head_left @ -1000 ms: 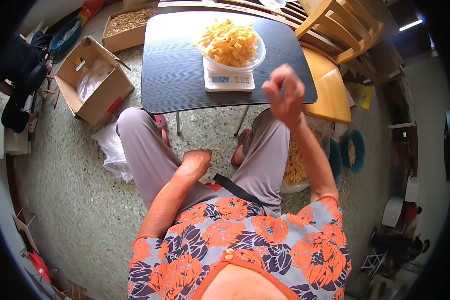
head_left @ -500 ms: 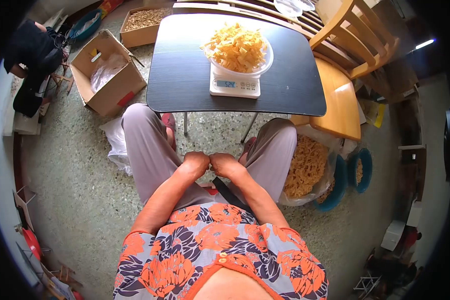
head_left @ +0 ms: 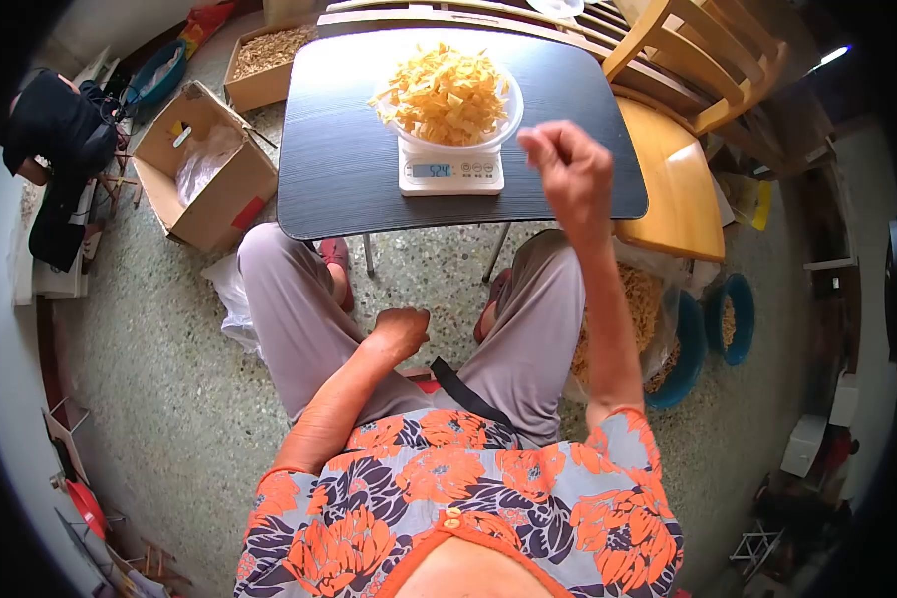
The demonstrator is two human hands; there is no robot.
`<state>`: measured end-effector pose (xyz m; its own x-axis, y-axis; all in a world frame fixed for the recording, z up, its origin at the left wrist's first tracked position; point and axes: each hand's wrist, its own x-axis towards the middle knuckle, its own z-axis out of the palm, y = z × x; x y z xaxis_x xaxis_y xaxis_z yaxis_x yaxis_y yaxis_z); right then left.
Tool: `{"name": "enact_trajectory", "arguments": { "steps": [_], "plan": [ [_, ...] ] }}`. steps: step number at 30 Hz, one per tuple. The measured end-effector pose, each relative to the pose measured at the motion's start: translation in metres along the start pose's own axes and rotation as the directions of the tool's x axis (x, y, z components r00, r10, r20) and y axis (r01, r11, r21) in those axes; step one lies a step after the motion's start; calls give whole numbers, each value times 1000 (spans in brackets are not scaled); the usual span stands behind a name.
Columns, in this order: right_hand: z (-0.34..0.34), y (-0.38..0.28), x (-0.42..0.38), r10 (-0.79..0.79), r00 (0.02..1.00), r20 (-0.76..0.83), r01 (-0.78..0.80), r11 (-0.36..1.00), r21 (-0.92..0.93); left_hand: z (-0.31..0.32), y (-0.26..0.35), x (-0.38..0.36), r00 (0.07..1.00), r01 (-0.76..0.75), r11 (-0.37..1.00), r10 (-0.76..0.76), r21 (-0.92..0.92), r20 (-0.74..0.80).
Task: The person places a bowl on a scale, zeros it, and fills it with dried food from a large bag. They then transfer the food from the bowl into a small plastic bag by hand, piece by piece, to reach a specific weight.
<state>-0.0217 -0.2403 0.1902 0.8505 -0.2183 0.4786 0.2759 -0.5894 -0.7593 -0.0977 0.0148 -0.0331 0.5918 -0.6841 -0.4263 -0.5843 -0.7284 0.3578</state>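
On the dark table (head_left: 344,149) a white digital scale (head_left: 450,171) carries a clear plastic bowl (head_left: 509,110) heaped with yellowish dried pieces (head_left: 446,95); its display seems to read 524. My right hand (head_left: 571,169) is raised over the table's right part, beside the bowl and not touching it. Its fingers are curled, and whatever they may hold is too small to make out. Near my lap, by the left thigh, my left hand (head_left: 402,332) rests with its fingers folded in.
A wooden chair (head_left: 673,179) stands at the table's right. Below it are a bag of dried pieces (head_left: 640,309) and teal basins (head_left: 686,349). Cardboard boxes (head_left: 204,169) sit at left, a plastic bag (head_left: 231,299) near my left leg. A person (head_left: 60,130) is at far left.
My right hand has left my left hand at the lap and risen forward to the right of the bowl. My left hand has stayed near the lap. The view has shifted slightly.
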Motion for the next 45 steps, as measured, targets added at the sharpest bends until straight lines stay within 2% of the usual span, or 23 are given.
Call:
{"name": "enact_trajectory", "arguments": {
  "steps": [1,2,5,7,8,12,14,15,17,19,21,22,26,29,33,34,38,41,42,43,45],
  "plan": [
    [1,8,19,-84,995,-60,82,996,-31,0,0,1,1000,-6,1000,6,-4,-7],
    [4,11,34,-87,994,-59,85,996,-33,1,0,0,1000,-7,1000,7,-5,-10],
    [9,13,69,-135,991,16,136,983,-126,0,-1,1,999,-24,999,23,-37,-26],
    [17,11,81,-173,968,183,217,942,-255,-1,0,-2,999,-22,999,21,-30,-42],
    [20,11,84,-120,967,224,186,936,-300,-2,0,-2,999,-22,999,20,-34,-43],
    [33,21,90,-156,958,242,230,921,-314,-6,4,-4,999,-11,998,8,-60,-47],
    [36,27,90,-249,958,141,278,927,-251,-6,6,-3,999,-9,996,5,-86,-47],
    [36,27,93,-251,957,144,281,926,-253,-4,5,-3,998,-25,996,20,-84,-56],
    [35,27,96,-387,921,41,381,877,-294,-2,3,-3,997,-40,996,34,-85,-66],
    [34,22,99,-383,924,-14,362,884,-296,0,4,-3,997,-31,997,25,-77,-78],
    [34,18,104,-237,966,-103,221,964,-146,1,5,-3,996,-37,996,30,-80,-89],
    [34,16,106,-229,966,-117,214,968,-131,0,5,-3,995,-40,996,32,-82,-100],
    [36,6,112,-290,935,-202,270,955,-122,3,2,1,996,-25,997,19,-67,-93],
    [37,-4,117,-280,924,-261,261,959,-106,5,2,-1,997,-8,997,2,-77,-77],
    [33,-12,125,-292,886,-360,315,949,5,4,1,-1,996,-21,998,15,-64,-92],
    [31,-11,122,-187,930,-318,271,930,247,4,2,0,997,-10,997,4,-74,-82],
    [30,-4,102,-95,975,-202,140,965,221,0,1,-3,994,-37,999,33,-39,-101],
    [9,13,79,6,969,-247,75,945,318,-3,3,-7,996,-31,999,29,-22,-83],
    [-1,20,66,-37,964,-263,134,922,362,-1,2,-5,996,-36,999,34,-22,-81],
    [-12,19,50,-15,963,-270,126,908,399,-2,2,-6,997,-37,999,35,-25,-73],
    [-36,21,13,37,948,-316,85,928,363,-4,4,-6,997,-24,1000,23,-18,-74]
  ]
}}
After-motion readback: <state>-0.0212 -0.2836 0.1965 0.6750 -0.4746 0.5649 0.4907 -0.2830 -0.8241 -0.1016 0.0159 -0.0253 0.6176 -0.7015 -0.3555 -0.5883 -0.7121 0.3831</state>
